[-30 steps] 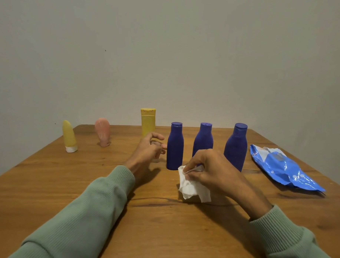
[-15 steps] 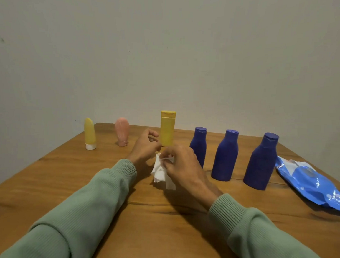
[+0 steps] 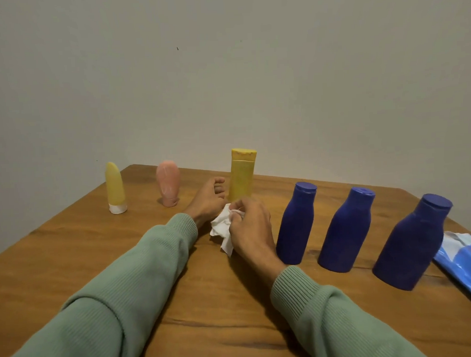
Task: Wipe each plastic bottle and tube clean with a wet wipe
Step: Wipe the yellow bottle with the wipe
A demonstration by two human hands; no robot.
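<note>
My right hand point(image 3: 250, 226) grips a crumpled white wet wipe point(image 3: 222, 228) just in front of the upright yellow bottle point(image 3: 241, 176). My left hand point(image 3: 207, 199) lies beside that bottle's base, fingers loosely curled toward it; whether it touches the bottle is unclear. Three dark blue bottles stand in a row to the right: the nearest to my hands point(image 3: 297, 224), the middle one point(image 3: 345, 230) and the right one point(image 3: 412, 241). A yellow tube point(image 3: 114, 188) and a pink tube point(image 3: 168, 186) stand upright on their caps at the back left.
A blue wet wipe pack point(image 3: 464, 263) lies at the right edge of the wooden table point(image 3: 84, 253), with a white wipe showing at its opening. A plain wall rises right behind the table's far edge.
My right hand carried the wipe leftward, from in front of the blue bottles to the yellow bottle. My left hand stayed by the yellow bottle. The view turned left.
</note>
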